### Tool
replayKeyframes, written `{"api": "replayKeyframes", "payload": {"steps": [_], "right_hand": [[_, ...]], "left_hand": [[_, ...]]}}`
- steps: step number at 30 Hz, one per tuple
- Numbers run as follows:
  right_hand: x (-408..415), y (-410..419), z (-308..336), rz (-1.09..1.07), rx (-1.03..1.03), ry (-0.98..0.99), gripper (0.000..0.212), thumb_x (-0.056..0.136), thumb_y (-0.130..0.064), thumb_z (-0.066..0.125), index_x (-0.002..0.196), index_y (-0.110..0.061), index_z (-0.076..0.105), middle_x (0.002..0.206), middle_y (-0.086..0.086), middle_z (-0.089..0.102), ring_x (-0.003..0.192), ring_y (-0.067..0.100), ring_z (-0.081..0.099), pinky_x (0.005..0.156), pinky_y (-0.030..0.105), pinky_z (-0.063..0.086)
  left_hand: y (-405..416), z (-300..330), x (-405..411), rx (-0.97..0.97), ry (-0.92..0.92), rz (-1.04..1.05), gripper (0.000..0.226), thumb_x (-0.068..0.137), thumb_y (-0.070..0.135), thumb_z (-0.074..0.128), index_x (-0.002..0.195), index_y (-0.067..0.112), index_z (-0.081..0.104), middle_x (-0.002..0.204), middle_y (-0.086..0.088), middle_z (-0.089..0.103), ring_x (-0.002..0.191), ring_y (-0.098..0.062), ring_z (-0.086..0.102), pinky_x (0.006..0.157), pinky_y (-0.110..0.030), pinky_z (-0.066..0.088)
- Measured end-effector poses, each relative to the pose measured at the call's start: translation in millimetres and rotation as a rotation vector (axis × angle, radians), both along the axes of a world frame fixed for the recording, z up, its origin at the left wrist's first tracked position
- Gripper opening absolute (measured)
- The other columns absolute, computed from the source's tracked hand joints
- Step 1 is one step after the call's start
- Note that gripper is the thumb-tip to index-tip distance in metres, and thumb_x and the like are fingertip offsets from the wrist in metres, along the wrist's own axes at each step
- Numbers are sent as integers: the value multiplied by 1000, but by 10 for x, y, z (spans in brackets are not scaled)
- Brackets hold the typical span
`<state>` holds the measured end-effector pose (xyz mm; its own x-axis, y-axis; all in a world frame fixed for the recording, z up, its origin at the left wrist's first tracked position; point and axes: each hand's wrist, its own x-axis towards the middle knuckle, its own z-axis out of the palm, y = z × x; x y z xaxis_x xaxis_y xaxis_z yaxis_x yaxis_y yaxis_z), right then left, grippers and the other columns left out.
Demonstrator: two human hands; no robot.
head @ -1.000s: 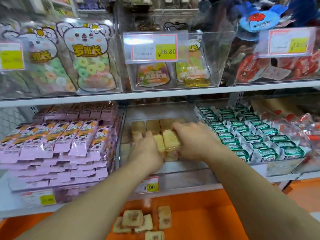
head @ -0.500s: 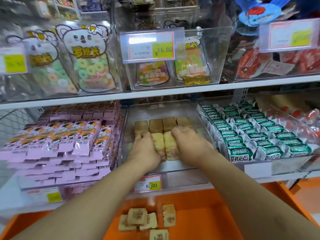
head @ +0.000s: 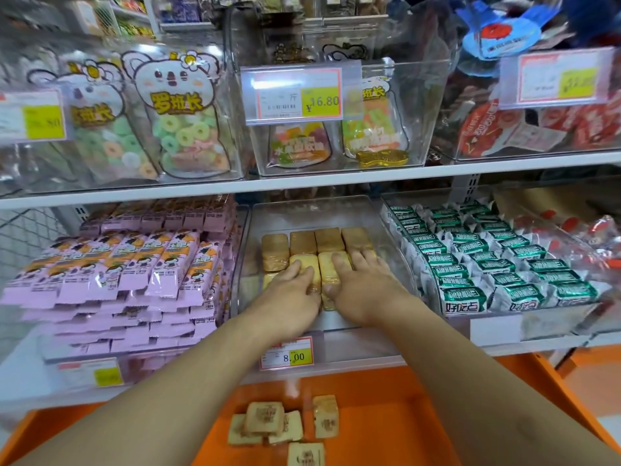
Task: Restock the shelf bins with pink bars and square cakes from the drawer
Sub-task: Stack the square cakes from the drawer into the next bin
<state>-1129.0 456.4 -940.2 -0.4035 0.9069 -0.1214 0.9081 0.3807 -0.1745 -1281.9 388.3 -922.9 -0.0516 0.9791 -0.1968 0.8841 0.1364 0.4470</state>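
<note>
**Q:** On the lower shelf, going from left to right, what is there?

**A:** At the far left, pink bars (head: 134,264) lie stacked in flat, glossy foil wrappers with crimped ends, each printed with a small cartoon figure. Just right of them stands a clear plastic bin (head: 396,230) with smooth, see-through walls. Inside it, square cakes (head: 316,242) sit in neat rows, golden-brown blocks in shiny transparent wrap. Further right are rows of green-and-white packets (head: 477,264), pillow-shaped and crinkly.

**Q:** Where are the hands?

**A:** Both reach into the clear bin. The left hand (head: 289,290) lies on a pale yellow cake in the front row, fingers bent down over it. The right hand (head: 363,287) sits just beside it on the neighbouring cake, fingers stretched forward across its top and thumb tucked against its near side. I cannot tell whether either hand truly grips its cake or only presses on it.

**Q:** And below the shelf?

**A:** An orange drawer (head: 403,425) with a smooth, matte floor. Loose square cakes (head: 265,428) lie there in a small heap, pale beige with a reddish stamp on top; one stands on its edge.

**Q:** Anything on the bin's front?

**A:** A red-and-yellow price tag (head: 287,354) reading 8.00.
</note>
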Motion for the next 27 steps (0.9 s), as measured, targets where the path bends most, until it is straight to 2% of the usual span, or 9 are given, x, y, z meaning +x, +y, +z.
{"api": "replayKeyframes", "payload": {"steps": [5,8,11,15,20,22,23,25,27], "right_hand": [[-18,21,-43,-23,10,39,71,107,-56,32,167,-29,6,175,9,-8,160,29,-14,130,47,-3],[27,0,3,9,26,82,69,105,-54,39,165,-30,14,175,9,-1,161,30,-8,129,48,1],[68,-111,122,22,9,109,69,107,-52,40,165,-30,13,175,7,4,161,29,-4,128,47,1],[164,-447,358,47,58,134,69,108,-50,39,166,-34,6,174,6,10,161,27,-1,129,49,3],[268,-1118,440,119,135,190,68,107,-51,41,166,-35,10,169,3,27,156,27,15,126,50,19],[270,-1405,460,127,129,247,63,107,-51,43,164,-34,21,163,2,34,151,25,21,123,46,27],[261,-1538,469,132,119,270,59,107,-50,44,161,-33,27,159,1,38,148,23,25,120,44,31],[220,-1752,455,140,80,297,50,107,-49,45,153,-32,38,149,-2,42,140,20,34,112,43,39],[158,-1880,347,146,11,306,41,107,-50,45,144,-32,45,141,-6,47,131,19,45,105,45,46]], "left_hand": [[-15,-42,-1,27,-17,16,61,109,39,35,166,31,15,174,10,-6,160,-16,-6,128,-36,1],[-109,-21,25,102,-23,-5,58,110,43,34,165,33,20,174,8,-1,160,-15,-1,128,-34,4],[-359,31,25,165,-57,-50,57,110,45,36,164,35,23,174,8,4,160,-13,1,129,-32,3],[-872,44,-48,211,-111,-95,56,108,52,36,162,47,20,170,24,2,159,-7,-2,130,-45,10],[-1556,100,-82,257,-166,-114,55,107,55,35,159,54,19,169,28,5,158,-3,-1,131,-45,8],[-1788,63,-122,295,-180,-100,55,108,53,39,160,48,25,169,26,11,156,1,4,130,-36,8],[-1888,6,-156,292,-195,-84,54,108,49,42,160,44,29,168,25,16,155,2,7,128,-27,7],[-2026,-196,-252,247,-239,-36,53,108,42,47,159,39,35,165,22,24,154,1,14,116,-6,6],[-2089,-486,-347,192,-215,-18,53,107,39,50,159,32,39,165,16,29,153,-4,22,107,2,5]]}}
